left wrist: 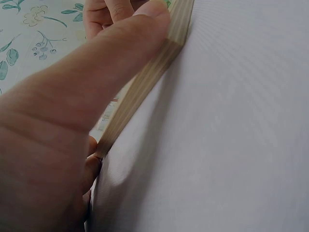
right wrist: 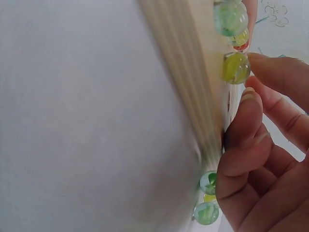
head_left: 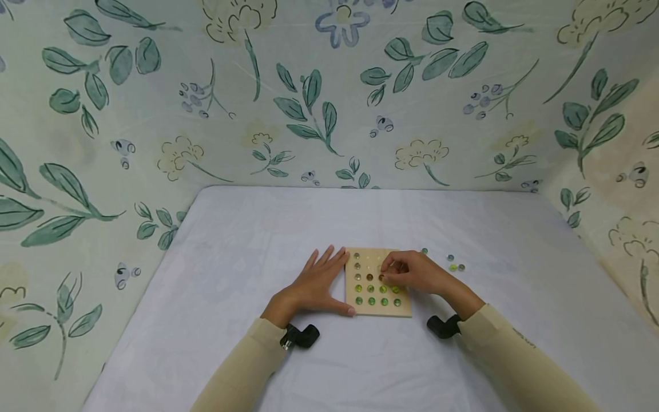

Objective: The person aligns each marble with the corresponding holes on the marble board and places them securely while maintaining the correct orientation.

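Left hand [head_left: 314, 284] flat, fingers straight, bracing square plywood board [head_left: 377, 306]; right hand [head_left: 412, 273] fingers pinch round amber bead [head_left: 382, 277].

A wooden board [head_left: 378, 283] lies on the table [head_left: 231, 257] between the left hand's fingers [head_left: 329, 260] and the right hand's fingers [head_left: 391, 269], which rest upon it. Marbles [head_left: 370, 300] sit in its holes nearer than those fingertips, while 4 loose marbles [head_left: 453, 266] lie on the table beyond the right hand [head_left: 412, 273].

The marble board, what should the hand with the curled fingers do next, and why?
Probably the right hand should lower its fingertips a little and seat a marble in a free hole of the wooden board. Its curled fingers sit over the middle rows, the upper holes look unfilled, and the left hand braces the board's edge on the table.
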A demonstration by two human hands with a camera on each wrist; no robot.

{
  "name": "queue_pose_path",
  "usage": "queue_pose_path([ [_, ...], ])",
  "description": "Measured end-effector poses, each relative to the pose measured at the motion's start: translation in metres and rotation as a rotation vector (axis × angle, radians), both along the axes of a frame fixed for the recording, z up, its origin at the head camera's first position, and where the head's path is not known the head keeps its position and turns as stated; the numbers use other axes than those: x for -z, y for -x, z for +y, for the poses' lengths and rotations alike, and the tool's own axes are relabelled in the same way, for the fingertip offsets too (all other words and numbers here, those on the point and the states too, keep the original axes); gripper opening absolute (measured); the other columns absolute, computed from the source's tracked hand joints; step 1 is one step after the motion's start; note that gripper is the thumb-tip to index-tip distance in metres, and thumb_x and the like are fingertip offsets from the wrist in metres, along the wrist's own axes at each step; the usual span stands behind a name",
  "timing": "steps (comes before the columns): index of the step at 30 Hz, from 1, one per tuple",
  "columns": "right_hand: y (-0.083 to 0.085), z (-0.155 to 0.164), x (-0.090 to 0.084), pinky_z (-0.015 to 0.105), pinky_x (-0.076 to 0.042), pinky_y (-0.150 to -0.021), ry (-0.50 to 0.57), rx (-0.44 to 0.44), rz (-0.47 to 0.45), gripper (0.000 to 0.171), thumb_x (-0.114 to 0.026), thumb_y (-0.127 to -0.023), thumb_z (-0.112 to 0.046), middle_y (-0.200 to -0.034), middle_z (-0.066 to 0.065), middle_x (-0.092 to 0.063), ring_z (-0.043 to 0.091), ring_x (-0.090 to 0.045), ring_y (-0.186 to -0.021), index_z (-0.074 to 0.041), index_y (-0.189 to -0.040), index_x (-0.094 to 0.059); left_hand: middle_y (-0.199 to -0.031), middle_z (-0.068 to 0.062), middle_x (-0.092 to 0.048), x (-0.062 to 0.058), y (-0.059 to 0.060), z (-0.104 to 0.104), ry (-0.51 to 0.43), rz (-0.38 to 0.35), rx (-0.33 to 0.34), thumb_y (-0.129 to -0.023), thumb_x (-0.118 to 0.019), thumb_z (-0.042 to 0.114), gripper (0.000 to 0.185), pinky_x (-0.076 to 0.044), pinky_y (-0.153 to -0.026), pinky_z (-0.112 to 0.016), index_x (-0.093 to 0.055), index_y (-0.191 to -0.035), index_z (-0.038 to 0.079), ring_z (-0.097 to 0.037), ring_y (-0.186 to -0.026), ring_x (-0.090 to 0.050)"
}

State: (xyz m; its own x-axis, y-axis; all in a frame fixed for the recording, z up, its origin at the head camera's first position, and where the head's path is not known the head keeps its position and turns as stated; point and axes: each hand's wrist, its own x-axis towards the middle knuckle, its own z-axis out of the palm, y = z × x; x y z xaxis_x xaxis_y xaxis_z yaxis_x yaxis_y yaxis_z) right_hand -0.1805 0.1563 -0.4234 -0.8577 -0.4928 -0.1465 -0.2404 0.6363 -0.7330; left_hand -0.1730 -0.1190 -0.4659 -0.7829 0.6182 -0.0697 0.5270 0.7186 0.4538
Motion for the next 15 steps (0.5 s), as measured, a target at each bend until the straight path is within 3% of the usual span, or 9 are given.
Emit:
queue_pose_path([
  [10,-0.0007,-0.0001,-0.0039,0.025,-0.046,-0.058,0.0,0.02,-0.008,0.015,-0.073,-0.087,-0.018,-0.079,0.002,-0.061,0.018,-0.054,-0.069,-0.011,-0.099,-0.067,-0.162,0.004,-0.003,-0.0023,-0.0021,0.001,0.003,-0.009,-0.007,-0.065,-0.065,0.08,0.125,0.009,-0.118,-0.043,-0.006,-0.157,0.019,-0.018,-0.148,0.007],
  [15,0.0014,0.005,-0.0087,0.027,-0.046,-0.058,-0.04,0.057,0.036,0.014,-0.073,-0.087,-0.018,-0.081,0.001,-0.062,0.017,-0.053,-0.07,-0.013,-0.099,-0.068,-0.162,0.004,-0.004,-0.001,-0.0018,0.0011,-0.005,-0.002,-0.009,-0.065,-0.066,0.079,0.124,0.009,-0.118,-0.044,-0.007,-0.157,0.018,-0.019,-0.148,0.006],
])
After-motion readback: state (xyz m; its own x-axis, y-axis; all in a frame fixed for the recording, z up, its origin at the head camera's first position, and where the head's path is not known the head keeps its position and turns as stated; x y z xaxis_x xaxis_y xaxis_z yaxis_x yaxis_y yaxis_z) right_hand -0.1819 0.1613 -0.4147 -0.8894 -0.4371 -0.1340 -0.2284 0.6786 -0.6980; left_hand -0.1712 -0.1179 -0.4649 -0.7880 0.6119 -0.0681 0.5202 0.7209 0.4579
